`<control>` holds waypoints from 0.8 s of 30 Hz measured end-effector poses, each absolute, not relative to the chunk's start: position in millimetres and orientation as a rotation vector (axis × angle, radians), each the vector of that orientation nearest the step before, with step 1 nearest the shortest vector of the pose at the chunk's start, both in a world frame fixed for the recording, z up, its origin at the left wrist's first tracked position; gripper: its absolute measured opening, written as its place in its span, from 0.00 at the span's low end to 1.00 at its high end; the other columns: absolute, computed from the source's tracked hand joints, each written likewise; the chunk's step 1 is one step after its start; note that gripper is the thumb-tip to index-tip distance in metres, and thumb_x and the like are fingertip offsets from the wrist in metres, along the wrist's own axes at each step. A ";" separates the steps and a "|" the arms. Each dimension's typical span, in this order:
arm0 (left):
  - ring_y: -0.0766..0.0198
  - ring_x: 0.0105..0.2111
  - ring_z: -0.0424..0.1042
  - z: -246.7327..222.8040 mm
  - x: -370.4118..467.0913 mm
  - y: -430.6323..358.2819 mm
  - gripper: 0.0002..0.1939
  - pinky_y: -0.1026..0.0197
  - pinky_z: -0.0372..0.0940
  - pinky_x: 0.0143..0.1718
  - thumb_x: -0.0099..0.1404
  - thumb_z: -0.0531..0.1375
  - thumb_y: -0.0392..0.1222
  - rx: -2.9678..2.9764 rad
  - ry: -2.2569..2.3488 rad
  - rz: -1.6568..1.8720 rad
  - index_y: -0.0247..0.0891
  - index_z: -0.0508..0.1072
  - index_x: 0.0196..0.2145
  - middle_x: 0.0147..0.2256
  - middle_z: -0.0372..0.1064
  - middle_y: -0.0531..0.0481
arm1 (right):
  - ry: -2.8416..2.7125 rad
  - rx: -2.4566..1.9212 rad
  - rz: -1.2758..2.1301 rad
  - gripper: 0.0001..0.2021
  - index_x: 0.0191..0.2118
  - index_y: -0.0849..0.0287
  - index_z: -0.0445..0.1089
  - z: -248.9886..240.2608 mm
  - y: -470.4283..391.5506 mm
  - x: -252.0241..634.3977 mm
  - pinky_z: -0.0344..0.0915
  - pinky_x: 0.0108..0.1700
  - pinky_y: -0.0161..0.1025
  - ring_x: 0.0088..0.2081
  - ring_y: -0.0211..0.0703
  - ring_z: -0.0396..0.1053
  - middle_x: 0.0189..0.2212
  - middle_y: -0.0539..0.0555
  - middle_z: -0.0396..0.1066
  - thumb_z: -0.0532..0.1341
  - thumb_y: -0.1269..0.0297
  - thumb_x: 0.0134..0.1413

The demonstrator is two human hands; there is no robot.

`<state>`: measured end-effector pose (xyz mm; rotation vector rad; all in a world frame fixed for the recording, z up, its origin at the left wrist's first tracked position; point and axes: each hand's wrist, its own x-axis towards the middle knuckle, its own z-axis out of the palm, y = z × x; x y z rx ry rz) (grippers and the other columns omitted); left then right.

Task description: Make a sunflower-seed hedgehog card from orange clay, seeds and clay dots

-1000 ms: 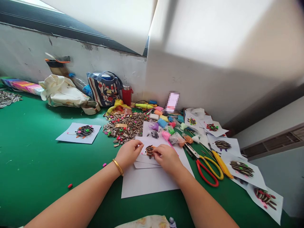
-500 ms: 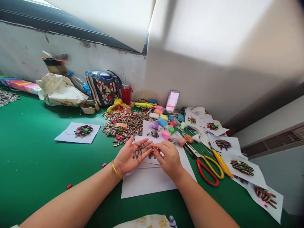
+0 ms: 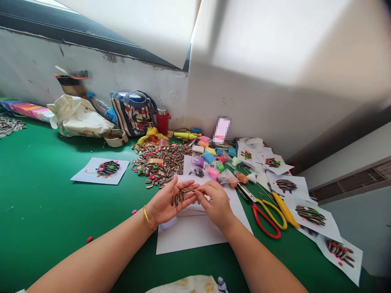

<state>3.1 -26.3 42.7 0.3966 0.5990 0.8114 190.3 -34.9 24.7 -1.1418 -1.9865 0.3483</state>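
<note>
My left hand [image 3: 171, 199] lies palm up with its fingers stretched out, holding several striped sunflower seeds [image 3: 179, 197] and small green bits. A gold bangle circles that wrist. Touching the left fingertips, my right hand [image 3: 216, 203] has thumb and forefinger closed in a pinch on what looks like one sunflower seed [image 3: 193, 191]. Beneath both hands are white paper sheets [image 3: 195, 238]. The piece on the paper behind the fingers is mostly hidden. A large pile of sunflower seeds [image 3: 168, 160] mixed with coloured bits lies just beyond the left hand.
Red-and-yellow scissors [image 3: 265, 215] and a yellow cutter [image 3: 285, 209] lie right. Coloured clay packets [image 3: 210, 158] sit behind the hands. Seed-decorated cards [image 3: 314, 215] line the right edge; another card [image 3: 100, 171] lies left. A bag [image 3: 134, 114] and red flask [image 3: 162, 122] stand by the wall.
My right hand's fingertips have risen slightly from the piece on the paper to the left hand's fingertips. The seeds in the left palm have shifted a little closer together.
</note>
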 end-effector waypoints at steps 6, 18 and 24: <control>0.77 0.18 0.50 35.4 7.0 -26.2 0.14 0.71 0.42 0.16 0.56 0.67 0.48 0.915 0.964 0.809 0.35 0.69 0.28 0.19 0.56 0.60 | -1.966 -1.109 0.453 0.07 0.32 0.57 0.71 28.5 -37.4 188.6 0.61 0.37 0.40 0.34 0.42 0.64 0.28 0.52 0.68 0.57 0.67 0.60; 0.72 0.18 0.45 33.1 6.1 -24.9 0.18 0.64 0.39 0.20 0.54 0.62 0.55 1.081 1.042 0.718 0.35 0.70 0.28 0.17 0.49 0.61 | -2.038 -1.081 0.392 0.05 0.35 0.56 0.73 28.7 -34.9 194.7 0.62 0.41 0.41 0.37 0.42 0.66 0.32 0.52 0.70 0.59 0.68 0.60; 0.65 0.26 0.62 25.6 2.0 -14.8 0.18 0.63 0.55 0.29 0.56 0.60 0.55 1.305 1.246 0.910 0.35 0.75 0.28 0.24 0.67 0.52 | -2.192 -1.299 0.366 0.05 0.27 0.57 0.71 24.9 -23.5 212.2 0.58 0.35 0.37 0.32 0.40 0.65 0.26 0.49 0.67 0.62 0.73 0.51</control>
